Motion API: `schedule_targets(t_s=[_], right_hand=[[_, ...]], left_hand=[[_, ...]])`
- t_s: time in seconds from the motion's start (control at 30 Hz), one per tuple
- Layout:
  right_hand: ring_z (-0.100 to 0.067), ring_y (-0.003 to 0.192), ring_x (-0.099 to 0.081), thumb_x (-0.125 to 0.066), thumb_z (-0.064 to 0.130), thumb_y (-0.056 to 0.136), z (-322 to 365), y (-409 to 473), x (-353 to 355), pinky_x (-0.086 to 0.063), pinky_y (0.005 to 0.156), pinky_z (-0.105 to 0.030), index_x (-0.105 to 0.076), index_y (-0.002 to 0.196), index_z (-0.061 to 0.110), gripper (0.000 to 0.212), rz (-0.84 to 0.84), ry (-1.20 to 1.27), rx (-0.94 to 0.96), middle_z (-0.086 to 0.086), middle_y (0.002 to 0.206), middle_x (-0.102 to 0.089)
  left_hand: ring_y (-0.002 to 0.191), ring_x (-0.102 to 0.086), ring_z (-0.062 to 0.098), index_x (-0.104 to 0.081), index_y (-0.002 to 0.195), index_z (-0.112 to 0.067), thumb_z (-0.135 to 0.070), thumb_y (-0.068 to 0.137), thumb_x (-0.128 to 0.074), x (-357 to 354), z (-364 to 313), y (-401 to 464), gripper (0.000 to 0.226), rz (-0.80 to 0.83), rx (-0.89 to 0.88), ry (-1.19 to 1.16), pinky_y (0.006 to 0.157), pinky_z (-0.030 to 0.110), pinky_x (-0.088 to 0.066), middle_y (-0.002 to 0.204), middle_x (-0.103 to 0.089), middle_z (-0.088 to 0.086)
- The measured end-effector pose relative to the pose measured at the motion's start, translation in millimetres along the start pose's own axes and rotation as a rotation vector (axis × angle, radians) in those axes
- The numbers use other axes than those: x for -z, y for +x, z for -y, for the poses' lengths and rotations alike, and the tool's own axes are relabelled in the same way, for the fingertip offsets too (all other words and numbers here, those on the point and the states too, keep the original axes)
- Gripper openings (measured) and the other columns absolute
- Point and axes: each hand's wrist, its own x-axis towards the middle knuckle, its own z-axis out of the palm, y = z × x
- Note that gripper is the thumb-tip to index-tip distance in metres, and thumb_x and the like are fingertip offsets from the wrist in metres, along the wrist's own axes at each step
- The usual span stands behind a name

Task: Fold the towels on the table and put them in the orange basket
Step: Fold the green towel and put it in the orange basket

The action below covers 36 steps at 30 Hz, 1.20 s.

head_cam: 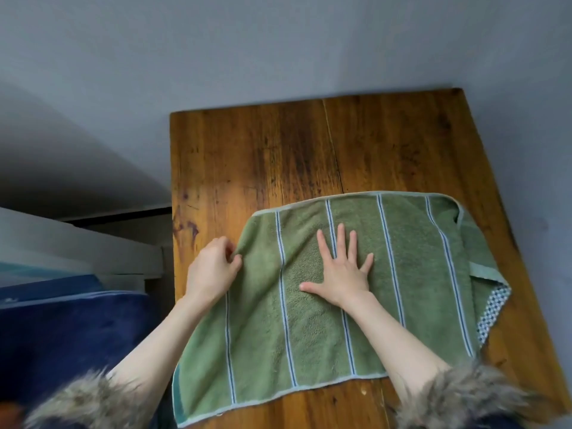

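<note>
Leftward, a blue fabric surface (71, 329) and pale shelving (77, 252) sit beside a grey wall (278, 41). Next comes the worn wooden table (278, 156), two planks joined by a seam. One green towel (418, 274) with pale stripes lies folded on its near half, long axis running left to right, stripes pointing away from the person, its near-left corner hanging over the edge. The left hand (210, 270) pinches the towel's left edge with curled fingers. The right hand (343, 267) presses flat on the middle, fingers spread. Two fur-trimmed cuffs (464, 397) frame the bottom.
</note>
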Motion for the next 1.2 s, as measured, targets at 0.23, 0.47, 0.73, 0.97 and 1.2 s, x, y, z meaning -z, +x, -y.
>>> schedule_targets(t_s=[0.23, 0.47, 0.73, 0.97, 1.2], right_hand=[[-0.032, 0.135, 0.035, -0.057, 0.072, 0.071, 3, -1, 3, 0.002, 0.106, -0.068, 0.028, 0.141, 0.034, 0.117, 0.043, 0.014, -0.023, -0.008, 0.145, 0.043], [-0.031, 0.135, 0.036, -0.057, 0.073, 0.07, 4, -1, 3, 0.003, 0.106, -0.068, 0.029, 0.14, 0.035, 0.117, 0.042, 0.012, -0.024, -0.005, 0.135, 0.049], [-0.031, 0.135, 0.036, -0.056, 0.074, 0.07, 3, -1, 2, 0.003, 0.106, -0.067, 0.029, 0.14, 0.035, 0.117, 0.045, 0.009, -0.02, -0.007, 0.144, 0.044], [-0.031, 0.135, 0.036, -0.056, 0.074, 0.069, 4, -2, 4, 0.003, 0.107, -0.067, 0.03, 0.14, 0.035, 0.118, 0.062, 0.005, -0.029, -0.004, 0.133, 0.05], [-0.03, 0.135, 0.036, -0.057, 0.073, 0.069, 4, -2, 3, 0.003, 0.107, -0.066, 0.03, 0.14, 0.036, 0.118, 0.056, 0.014, -0.031, -0.004, 0.133, 0.049]], left_hand=[[0.067, -0.051, 0.018, -0.06, 0.088, -0.008, -0.019, 0.082, -0.067, 8, -15, -5, 0.014, -0.218, -0.327, 0.213, 0.042, 0.022, -0.033, 0.082, -0.055, 0.005], [0.078, -0.054, 0.022, -0.066, 0.097, -0.009, -0.03, 0.092, -0.049, -8, -15, -2, 0.028, -0.102, -0.337, 0.15, 0.056, 0.036, -0.05, 0.086, -0.054, 0.004], [0.11, -0.037, 0.029, -0.052, 0.129, -0.023, -0.016, 0.088, -0.059, -2, -15, 39, 0.042, 0.097, -0.413, 0.193, 0.094, 0.04, -0.038, 0.128, -0.041, 0.011], [0.096, -0.055, 0.023, -0.054, 0.094, -0.021, -0.019, 0.09, -0.054, 28, -7, 50, 0.004, -0.067, -0.302, -0.048, 0.086, 0.035, -0.027, 0.094, -0.064, 0.0], [0.102, -0.048, 0.029, -0.055, 0.117, -0.015, -0.02, 0.093, -0.052, 49, 6, 66, 0.024, -0.326, -0.246, 0.195, 0.093, 0.043, -0.026, 0.102, -0.059, 0.007]])
